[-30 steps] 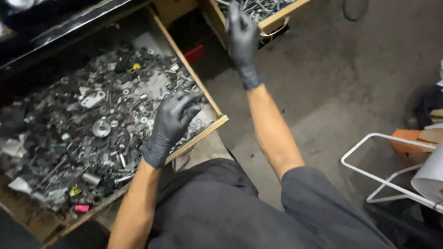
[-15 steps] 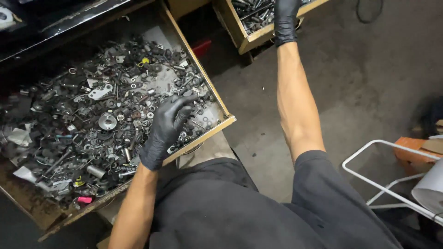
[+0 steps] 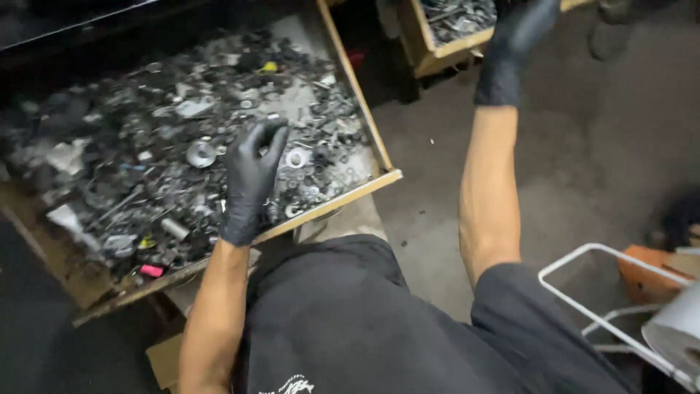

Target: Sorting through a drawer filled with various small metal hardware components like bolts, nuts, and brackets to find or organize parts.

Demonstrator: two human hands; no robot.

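concrete floor [image 3: 583,168] | wooden drawers: 2 | gloved hands: 2 | large washers: 2

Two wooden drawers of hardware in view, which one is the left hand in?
The big drawer nearest the person: left hand rests on its mixed hardware. The right hand reaches the smaller drawer farther away.

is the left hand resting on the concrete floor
No, the gloved left hand lies spread over the metal parts in the big wooden drawer, not on the floor.
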